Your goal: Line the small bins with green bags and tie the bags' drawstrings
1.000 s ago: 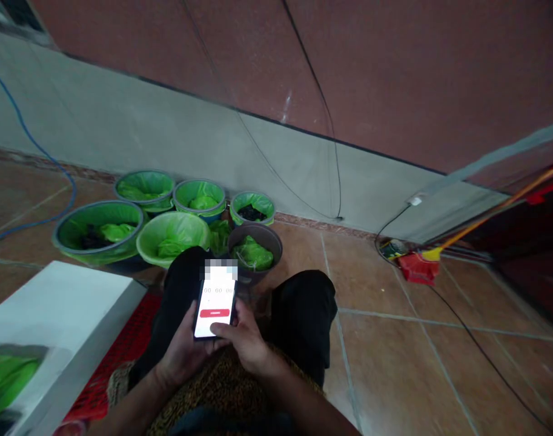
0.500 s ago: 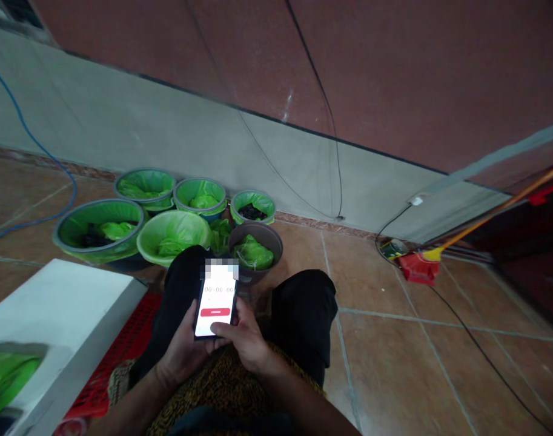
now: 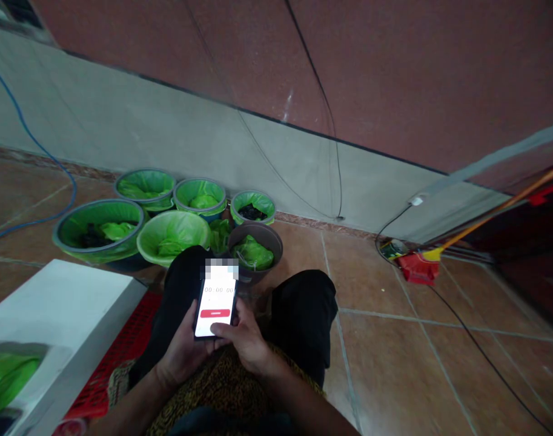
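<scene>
A smartphone (image 3: 215,303) with a lit white screen is held upright above my lap. Zeros in a row and a red button show on the screen, and its top part is blurred out. My left hand (image 3: 188,348) grips the phone along its left edge and underneath. On the other side, my right hand (image 3: 246,339) holds the right edge, its thumb lying over the lower part of the screen. Both hands are closed around the phone, between my knees in dark trousers.
Several bins with green bags, including a brown bin (image 3: 280,245), stand before my knees by the wall. To the left is a white box-like surface (image 3: 89,303) beside a red plastic crate (image 3: 117,351). A red dustpan (image 3: 419,268), a yellow handle and a black cable lie right.
</scene>
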The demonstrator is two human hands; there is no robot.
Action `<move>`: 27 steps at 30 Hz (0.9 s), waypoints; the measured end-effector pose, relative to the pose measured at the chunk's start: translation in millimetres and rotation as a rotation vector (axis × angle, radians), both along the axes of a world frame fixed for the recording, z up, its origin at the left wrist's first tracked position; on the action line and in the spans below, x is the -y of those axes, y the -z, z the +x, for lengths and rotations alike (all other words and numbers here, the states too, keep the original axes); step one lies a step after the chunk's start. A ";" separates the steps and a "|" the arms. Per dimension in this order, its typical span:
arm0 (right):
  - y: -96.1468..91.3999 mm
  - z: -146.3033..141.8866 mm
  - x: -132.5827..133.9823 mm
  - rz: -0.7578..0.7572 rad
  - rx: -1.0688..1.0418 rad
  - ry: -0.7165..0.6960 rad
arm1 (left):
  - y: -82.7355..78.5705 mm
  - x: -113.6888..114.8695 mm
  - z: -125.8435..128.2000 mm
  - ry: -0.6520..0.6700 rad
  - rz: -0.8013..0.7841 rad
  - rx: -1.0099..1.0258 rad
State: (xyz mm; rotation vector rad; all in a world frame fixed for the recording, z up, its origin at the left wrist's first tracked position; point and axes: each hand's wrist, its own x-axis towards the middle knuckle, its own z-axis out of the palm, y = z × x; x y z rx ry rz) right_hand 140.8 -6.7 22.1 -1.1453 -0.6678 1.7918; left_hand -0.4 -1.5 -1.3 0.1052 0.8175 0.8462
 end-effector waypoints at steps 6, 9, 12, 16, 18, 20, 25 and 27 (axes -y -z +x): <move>1.9 -0.7 -0.3 -0.009 -0.004 -0.004 | -0.8 -0.7 1.6 0.019 -0.010 -0.018; 2.4 -1.2 -0.3 -0.007 -0.009 0.004 | 0.2 -0.7 1.3 0.031 0.010 -0.002; 2.5 -0.7 0.1 0.008 -0.010 0.008 | 2.2 -0.3 -0.1 0.044 0.028 0.020; 2.0 0.1 0.6 0.020 -0.006 0.006 | 4.7 0.0 -1.8 0.037 0.043 0.044; 1.3 0.0 0.5 0.021 -0.011 0.008 | 5.2 0.0 -1.9 0.036 0.051 0.046; 0.4 -0.3 0.2 0.020 -0.013 0.011 | 4.8 -0.1 -1.6 0.036 0.047 0.048; -0.7 -1.3 -0.1 0.038 -0.016 0.031 | 2.1 -0.5 -0.5 0.012 0.009 0.045; -0.5 -1.4 0.1 0.021 -0.008 0.022 | 1.4 -0.4 -0.2 0.008 0.001 0.054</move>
